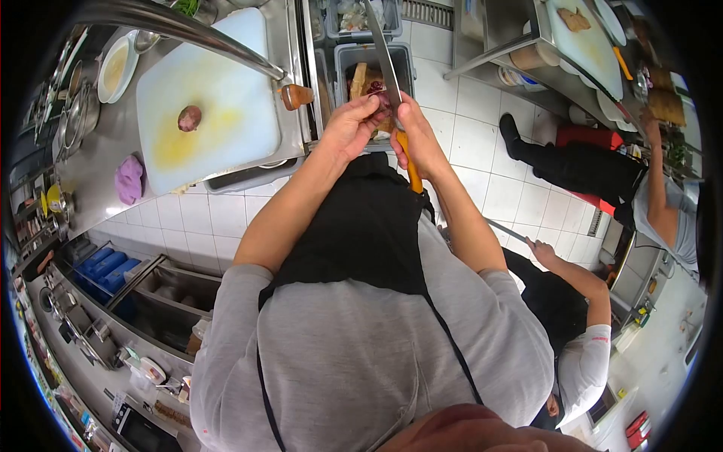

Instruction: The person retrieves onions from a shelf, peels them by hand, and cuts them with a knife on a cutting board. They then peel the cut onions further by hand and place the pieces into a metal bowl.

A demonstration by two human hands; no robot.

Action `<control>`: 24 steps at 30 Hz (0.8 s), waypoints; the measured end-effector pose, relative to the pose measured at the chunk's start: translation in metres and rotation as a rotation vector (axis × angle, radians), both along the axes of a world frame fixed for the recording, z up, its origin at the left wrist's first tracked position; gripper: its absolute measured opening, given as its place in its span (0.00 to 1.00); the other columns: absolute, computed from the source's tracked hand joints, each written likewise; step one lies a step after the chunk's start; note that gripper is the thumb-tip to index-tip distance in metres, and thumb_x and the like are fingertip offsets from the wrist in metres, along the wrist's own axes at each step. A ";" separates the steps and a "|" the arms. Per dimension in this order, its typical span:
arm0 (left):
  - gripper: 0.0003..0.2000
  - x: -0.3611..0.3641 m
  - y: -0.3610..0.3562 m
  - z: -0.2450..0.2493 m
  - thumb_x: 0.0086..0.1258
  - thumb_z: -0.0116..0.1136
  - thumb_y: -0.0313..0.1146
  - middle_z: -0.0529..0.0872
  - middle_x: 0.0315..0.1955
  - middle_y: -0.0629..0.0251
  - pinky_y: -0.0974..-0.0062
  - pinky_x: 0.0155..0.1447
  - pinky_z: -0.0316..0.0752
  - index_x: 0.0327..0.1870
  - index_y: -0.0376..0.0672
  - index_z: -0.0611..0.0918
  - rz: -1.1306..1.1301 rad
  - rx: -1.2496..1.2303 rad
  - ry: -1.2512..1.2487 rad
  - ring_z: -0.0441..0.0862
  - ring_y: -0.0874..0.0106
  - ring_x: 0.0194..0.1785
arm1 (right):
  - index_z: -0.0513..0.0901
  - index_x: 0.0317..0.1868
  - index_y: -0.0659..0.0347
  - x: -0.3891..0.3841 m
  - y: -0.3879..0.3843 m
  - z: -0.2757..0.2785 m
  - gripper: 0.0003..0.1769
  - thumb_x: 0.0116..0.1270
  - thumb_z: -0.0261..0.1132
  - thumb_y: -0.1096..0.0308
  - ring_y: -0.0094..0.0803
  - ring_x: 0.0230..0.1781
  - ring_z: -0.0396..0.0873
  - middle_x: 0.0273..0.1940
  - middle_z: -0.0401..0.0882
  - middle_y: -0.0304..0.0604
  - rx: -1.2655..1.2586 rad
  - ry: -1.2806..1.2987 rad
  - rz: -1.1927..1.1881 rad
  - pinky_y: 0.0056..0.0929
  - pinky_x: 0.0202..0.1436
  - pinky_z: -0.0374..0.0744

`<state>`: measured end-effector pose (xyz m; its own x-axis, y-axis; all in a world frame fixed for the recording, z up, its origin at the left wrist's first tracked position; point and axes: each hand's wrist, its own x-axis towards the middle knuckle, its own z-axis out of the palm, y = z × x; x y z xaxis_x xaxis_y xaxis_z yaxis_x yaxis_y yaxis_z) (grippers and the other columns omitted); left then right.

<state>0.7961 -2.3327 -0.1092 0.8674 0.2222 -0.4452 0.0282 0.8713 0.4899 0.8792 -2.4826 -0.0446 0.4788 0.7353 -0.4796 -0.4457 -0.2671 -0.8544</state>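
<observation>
My right hand (422, 139) is closed around the yellow handle of a large kitchen knife (385, 60), its long blade pointing up and away from me. Close beside it, my left hand (352, 126) pinches a purplish piece that looks like red onion (384, 111), against the lower end of the blade. Both hands are over a grey bin (411, 64) with food scraps inside. To the left, a round reddish onion (189, 117) lies on a white cutting board (256, 113) with yellow stains.
A purple cloth (129, 179) lies by the board, near a white bowl (118, 69). A metal rail (196, 34) crosses above the board. Another bin (395, 21) stands beyond. At right, one person (580, 166) works at a counter; another person (576, 301) is close behind my right side.
</observation>
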 end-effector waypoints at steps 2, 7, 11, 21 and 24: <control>0.18 -0.002 -0.001 0.001 0.72 0.63 0.29 0.87 0.49 0.60 0.71 0.62 0.75 0.60 0.31 0.79 -0.007 0.051 0.009 0.82 0.70 0.53 | 0.58 0.76 0.53 -0.001 -0.002 0.001 0.39 0.77 0.46 0.35 0.22 0.10 0.63 0.18 0.67 0.36 -0.002 -0.008 0.007 0.23 0.14 0.65; 0.20 -0.001 0.004 0.012 0.68 0.66 0.24 0.86 0.49 0.61 0.75 0.58 0.78 0.61 0.32 0.80 -0.047 0.327 -0.025 0.84 0.72 0.50 | 0.59 0.74 0.53 0.001 -0.005 0.013 0.37 0.78 0.46 0.35 0.22 0.10 0.63 0.18 0.67 0.36 -0.034 0.022 0.018 0.22 0.14 0.65; 0.23 -0.005 0.002 0.020 0.65 0.68 0.22 0.85 0.50 0.61 0.76 0.58 0.79 0.62 0.33 0.79 -0.052 0.477 -0.049 0.83 0.74 0.52 | 0.58 0.74 0.52 0.001 -0.006 0.017 0.38 0.77 0.45 0.34 0.22 0.10 0.61 0.19 0.67 0.37 -0.064 0.051 0.018 0.22 0.14 0.64; 0.22 -0.026 -0.005 -0.014 0.64 0.66 0.20 0.86 0.48 0.60 0.73 0.52 0.81 0.60 0.33 0.79 -0.066 0.403 0.183 0.85 0.72 0.45 | 0.61 0.73 0.51 0.027 0.009 0.036 0.41 0.71 0.60 0.35 0.20 0.14 0.65 0.20 0.68 0.34 -0.182 -0.370 0.052 0.22 0.16 0.63; 0.25 -0.034 -0.009 0.000 0.63 0.65 0.20 0.85 0.48 0.61 0.74 0.55 0.79 0.63 0.35 0.77 -0.155 0.333 0.149 0.84 0.73 0.48 | 0.65 0.71 0.63 0.057 0.016 0.028 0.45 0.66 0.67 0.38 0.36 0.25 0.79 0.26 0.81 0.44 -0.359 -0.718 0.201 0.33 0.33 0.77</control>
